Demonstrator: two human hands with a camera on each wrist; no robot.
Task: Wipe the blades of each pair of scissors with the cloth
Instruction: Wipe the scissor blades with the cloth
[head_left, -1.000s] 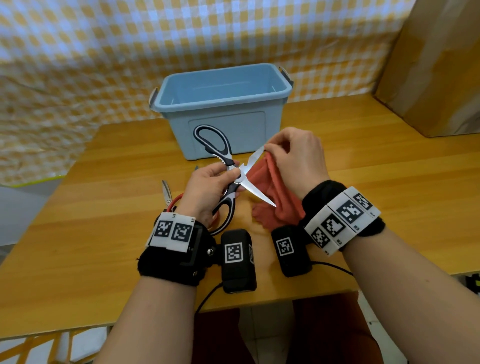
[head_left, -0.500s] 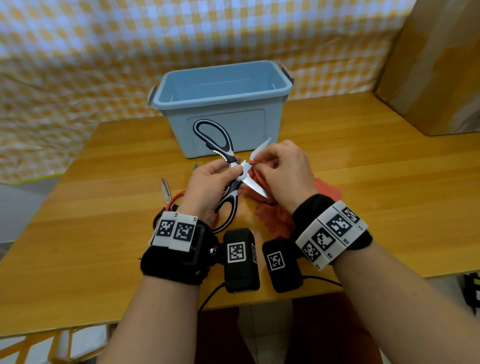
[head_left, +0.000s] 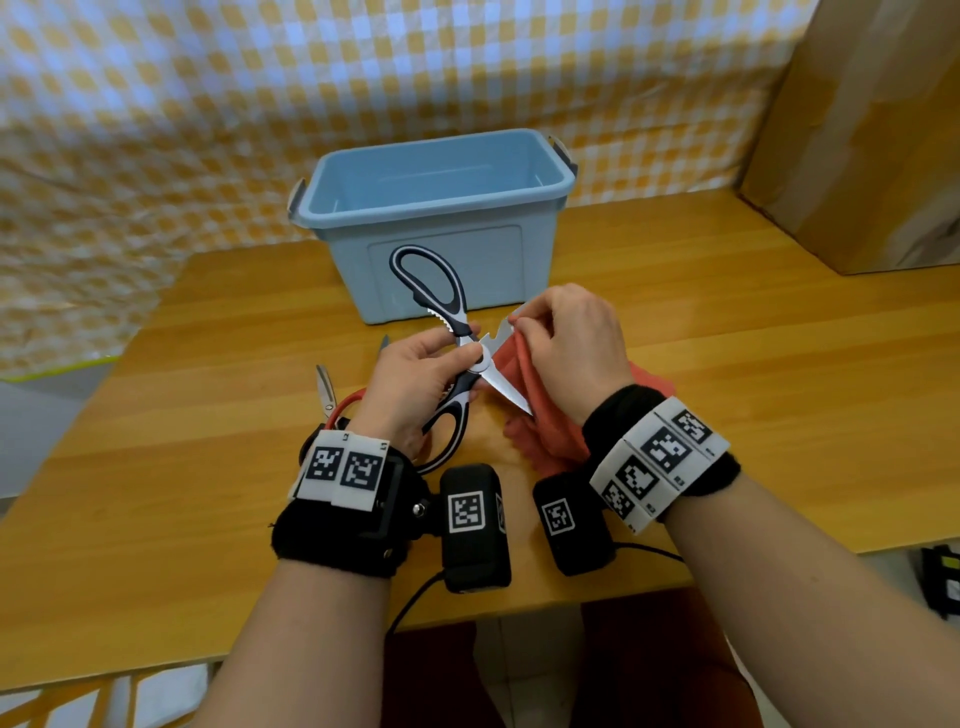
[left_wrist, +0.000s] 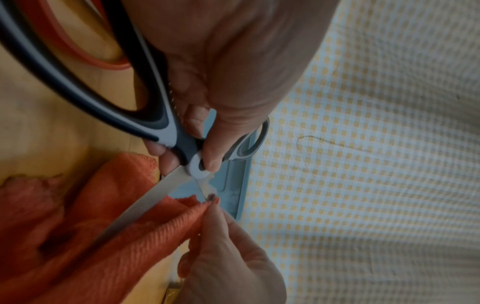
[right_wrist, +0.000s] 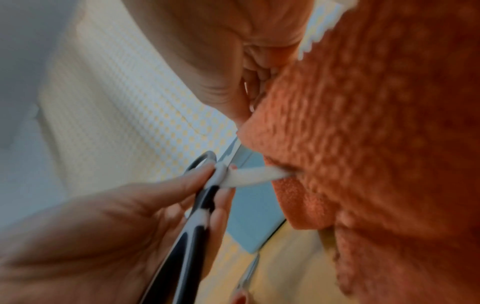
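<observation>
My left hand (head_left: 415, 374) grips the black-and-white kitchen scissors (head_left: 457, 322) at the pivot, blades spread wide above the table. The same scissors (left_wrist: 166, 131) fill the left wrist view, thumb and fingers pinching the pivot. My right hand (head_left: 566, 348) pinches the orange-red cloth (head_left: 514, 358) around the upper blade near its tip. The lower blade (head_left: 506, 389) points toward me, lying against the cloth. In the right wrist view the cloth (right_wrist: 363, 144) covers most of the picture and a blade (right_wrist: 249, 176) runs into its fold. A second pair with red handles (head_left: 332, 395) lies on the table behind my left wrist.
A light blue plastic bin (head_left: 436, 208) stands open just behind the scissors. The wooden table (head_left: 753, 364) ends at a checked curtain at the back. A cardboard box (head_left: 857, 130) stands at the far right.
My right hand with the cloth slid down toward the pivot half a second ago, then back up along the upper blade. My left hand kept its grip with little movement.
</observation>
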